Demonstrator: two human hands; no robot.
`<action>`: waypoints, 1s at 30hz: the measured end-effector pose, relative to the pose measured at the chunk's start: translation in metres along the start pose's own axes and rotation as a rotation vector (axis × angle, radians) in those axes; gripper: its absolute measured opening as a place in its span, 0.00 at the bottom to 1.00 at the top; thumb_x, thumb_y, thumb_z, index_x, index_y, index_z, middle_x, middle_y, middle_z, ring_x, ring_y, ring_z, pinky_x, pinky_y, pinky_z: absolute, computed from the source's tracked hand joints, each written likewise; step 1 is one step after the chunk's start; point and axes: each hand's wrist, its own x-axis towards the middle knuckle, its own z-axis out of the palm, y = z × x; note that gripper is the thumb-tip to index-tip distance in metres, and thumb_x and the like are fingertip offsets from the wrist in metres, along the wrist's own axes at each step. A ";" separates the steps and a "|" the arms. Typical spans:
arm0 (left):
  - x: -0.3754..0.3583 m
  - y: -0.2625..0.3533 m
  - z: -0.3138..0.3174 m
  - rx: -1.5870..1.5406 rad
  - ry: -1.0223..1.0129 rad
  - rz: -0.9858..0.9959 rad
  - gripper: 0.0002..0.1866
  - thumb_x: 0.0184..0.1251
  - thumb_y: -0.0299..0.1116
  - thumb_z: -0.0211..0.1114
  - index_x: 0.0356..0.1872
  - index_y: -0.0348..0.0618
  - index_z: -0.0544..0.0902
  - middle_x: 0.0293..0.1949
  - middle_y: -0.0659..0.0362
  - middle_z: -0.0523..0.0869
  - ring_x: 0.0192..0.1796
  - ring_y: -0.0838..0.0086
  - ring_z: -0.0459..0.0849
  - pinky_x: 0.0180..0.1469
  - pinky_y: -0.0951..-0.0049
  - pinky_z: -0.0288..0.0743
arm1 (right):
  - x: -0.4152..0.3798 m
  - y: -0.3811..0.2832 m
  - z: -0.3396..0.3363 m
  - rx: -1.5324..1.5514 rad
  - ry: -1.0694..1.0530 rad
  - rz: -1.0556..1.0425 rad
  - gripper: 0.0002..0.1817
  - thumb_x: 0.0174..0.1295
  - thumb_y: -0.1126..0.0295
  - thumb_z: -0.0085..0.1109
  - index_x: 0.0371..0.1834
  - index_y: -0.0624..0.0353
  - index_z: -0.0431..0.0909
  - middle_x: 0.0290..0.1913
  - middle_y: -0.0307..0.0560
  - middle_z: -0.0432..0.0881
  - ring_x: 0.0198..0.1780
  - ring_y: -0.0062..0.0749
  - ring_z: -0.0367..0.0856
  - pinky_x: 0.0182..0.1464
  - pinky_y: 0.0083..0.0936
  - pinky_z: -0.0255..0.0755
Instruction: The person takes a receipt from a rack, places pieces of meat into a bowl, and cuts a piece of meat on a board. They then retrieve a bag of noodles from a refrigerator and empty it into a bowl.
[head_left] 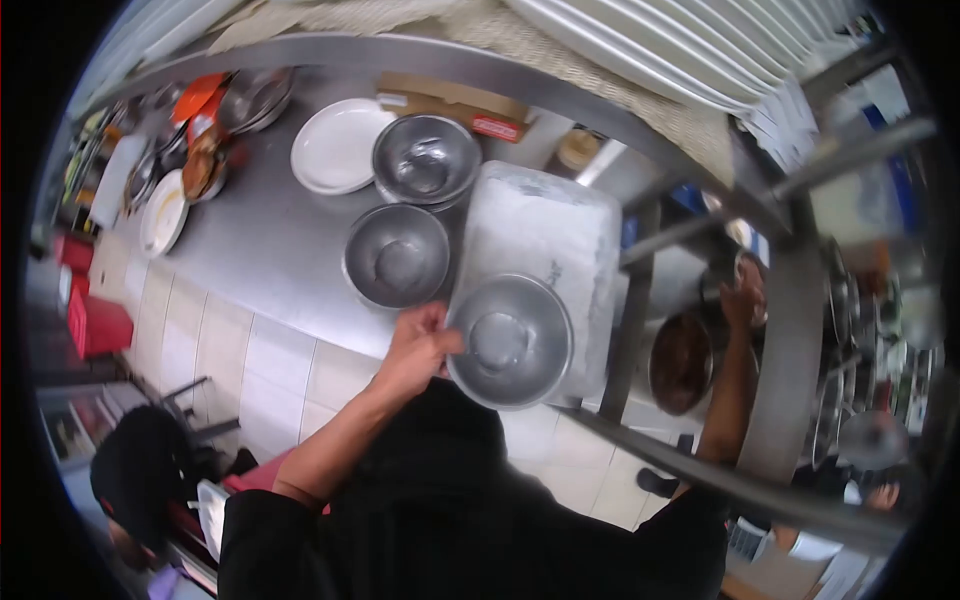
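My left hand (418, 348) is closed at the left rim of a metal mixing bowl (512, 365), its thumb at the edge. This bowl overlaps the near end of a white, frosted-looking tub (540, 225). Another metal bowl (398, 258) sits on the steel table just beyond my left hand, and a stack of metal bowls (426, 160) stands farther back. On the right, my right arm reaches past the shelf frame. My right hand (742, 297) is up near a dark area beyond a round pan (682, 362) with brown contents; its fingers are blurred.
White plates (340, 148) lie behind the bowls, beside a cardboard box (450, 105). Orange items (202, 98) and used dishes crowd the table's far left. Metal shelf posts (785, 350) stand close on my right. Another person (145, 470) is at the lower left.
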 end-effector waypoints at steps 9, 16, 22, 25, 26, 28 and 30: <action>0.014 -0.036 0.046 -0.072 -0.014 -0.019 0.12 0.43 0.19 0.62 0.18 0.46 0.67 0.15 0.64 0.73 0.13 0.81 0.71 0.13 0.79 0.65 | 0.005 0.029 0.005 -0.629 -0.185 0.008 0.32 0.54 0.60 0.66 0.62 0.59 0.70 0.58 0.53 0.76 0.63 0.45 0.72 0.61 0.36 0.70; 0.029 -0.032 0.077 -0.062 -0.067 0.025 0.12 0.44 0.20 0.61 0.16 0.46 0.67 0.15 0.63 0.73 0.14 0.80 0.70 0.14 0.79 0.65 | 0.005 0.013 -0.010 -0.575 -0.280 0.041 0.29 0.55 0.64 0.65 0.61 0.61 0.71 0.56 0.50 0.78 0.61 0.41 0.74 0.61 0.34 0.69; 0.049 -0.017 0.109 -0.091 -0.124 0.026 0.11 0.45 0.22 0.63 0.16 0.45 0.67 0.17 0.62 0.73 0.15 0.80 0.69 0.14 0.78 0.65 | 0.010 0.000 -0.019 -0.529 -0.342 0.096 0.27 0.56 0.66 0.65 0.60 0.62 0.72 0.54 0.48 0.79 0.60 0.39 0.75 0.60 0.32 0.69; 0.062 -0.018 0.127 -0.123 -0.156 0.034 0.10 0.44 0.23 0.64 0.16 0.45 0.69 0.16 0.63 0.74 0.14 0.81 0.69 0.14 0.78 0.66 | 0.010 -0.001 -0.024 -0.501 -0.358 0.108 0.27 0.57 0.65 0.64 0.60 0.62 0.72 0.54 0.48 0.79 0.59 0.38 0.76 0.60 0.31 0.70; 0.066 -0.020 0.133 -0.134 -0.169 0.024 0.10 0.44 0.23 0.64 0.16 0.45 0.69 0.16 0.63 0.74 0.14 0.80 0.69 0.14 0.78 0.66 | 0.010 -0.001 -0.027 -0.491 -0.361 0.112 0.27 0.57 0.65 0.64 0.60 0.61 0.72 0.54 0.48 0.79 0.59 0.38 0.76 0.60 0.31 0.70; 0.072 -0.021 0.145 -0.153 -0.196 0.006 0.10 0.43 0.23 0.64 0.16 0.45 0.69 0.15 0.63 0.73 0.13 0.80 0.70 0.13 0.78 0.66 | 0.008 -0.003 -0.030 -0.469 -0.368 0.124 0.26 0.58 0.65 0.64 0.60 0.61 0.72 0.54 0.48 0.79 0.59 0.37 0.76 0.60 0.31 0.70; 0.080 -0.023 0.156 -0.158 -0.217 -0.004 0.10 0.42 0.22 0.63 0.15 0.45 0.69 0.15 0.62 0.73 0.12 0.78 0.70 0.12 0.78 0.65 | 0.011 -0.005 -0.030 -0.433 -0.374 0.138 0.26 0.59 0.65 0.63 0.60 0.61 0.73 0.54 0.48 0.79 0.58 0.37 0.76 0.60 0.30 0.70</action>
